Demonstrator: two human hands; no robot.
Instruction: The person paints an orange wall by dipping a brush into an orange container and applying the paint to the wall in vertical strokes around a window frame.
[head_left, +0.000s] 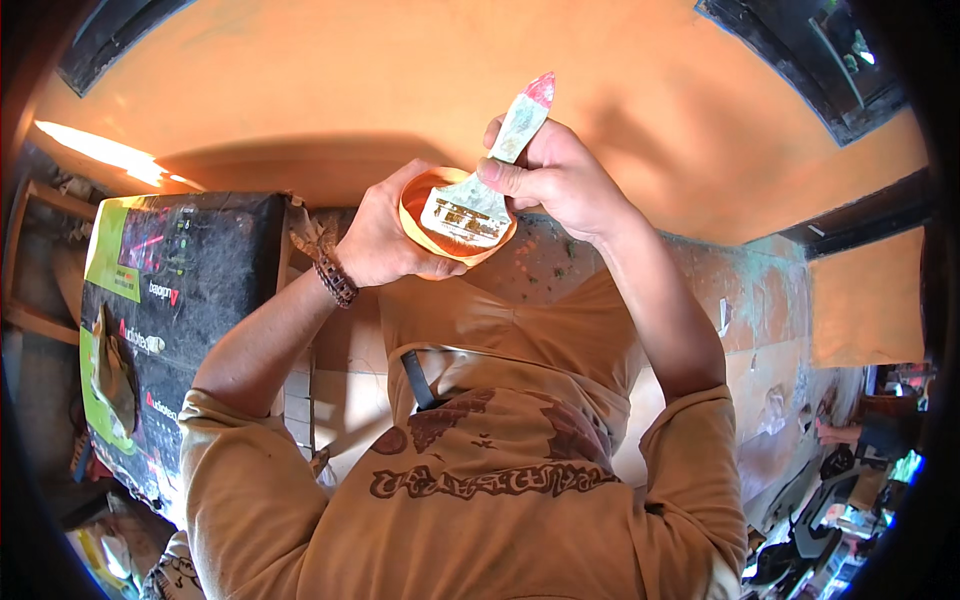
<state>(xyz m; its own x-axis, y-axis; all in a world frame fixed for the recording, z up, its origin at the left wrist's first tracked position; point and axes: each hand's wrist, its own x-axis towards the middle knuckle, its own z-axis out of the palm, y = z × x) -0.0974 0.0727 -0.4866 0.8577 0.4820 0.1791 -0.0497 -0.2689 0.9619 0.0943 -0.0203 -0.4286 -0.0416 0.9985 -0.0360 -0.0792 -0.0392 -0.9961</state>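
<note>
My left hand (379, 236) is wrapped around a small round container (411, 225) with an orange rim and orange paint inside. A braided bracelet circles that wrist. In my right hand (566, 176), thumb and fingers pinch the handle of a flat paintbrush (487, 191). The brush is crusted with pale paint and has a pinkish-red handle tip that points up and away. Its bristle end is angled down into the container's mouth; the bristle tips are mostly hidden there. Both hands are raised in front of an orange wall (360, 90).
A box-like piece covered with a printed dark sheet (217, 300) stands at my left, with a crumpled glove-like thing (112, 375) on it. Dark frames (795, 67) edge the wall. Clutter (810, 517) lies at lower right, near what looks like a person's foot (836, 433).
</note>
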